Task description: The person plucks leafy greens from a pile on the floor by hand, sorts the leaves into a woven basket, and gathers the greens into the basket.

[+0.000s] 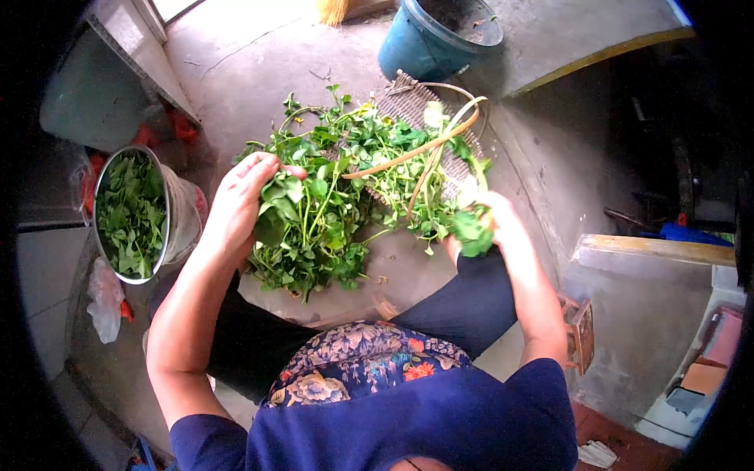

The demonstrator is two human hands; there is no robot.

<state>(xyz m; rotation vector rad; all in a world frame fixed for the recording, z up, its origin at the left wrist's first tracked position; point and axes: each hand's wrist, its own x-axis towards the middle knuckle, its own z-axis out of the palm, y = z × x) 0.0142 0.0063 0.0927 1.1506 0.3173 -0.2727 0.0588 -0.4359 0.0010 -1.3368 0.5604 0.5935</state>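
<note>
A large heap of leafy green stems (314, 235) lies on the floor in front of me, partly over a woven basket (459, 169) with a curved handle. At the heap's left side, my left hand (247, 192) is closed around a few picked green leaves (283, 196). My right hand (503, 224) is at the right end of the heap, slightly blurred, closed on a leafy stem (471, 228) whose leaves hang below the fingers. Left of my left arm, a bucket (184, 212) holds many loose green leaves (129, 212).
A blue bucket (424, 47) stands beyond the basket, near broom bristles (333, 9). Behind the leaf bucket are a large grey-green container (94, 102) and red plastic bags (182, 125). A clear bag (105, 298) lies nearby. On the right are a small wooden stool (580, 334) and a low wall (628, 314).
</note>
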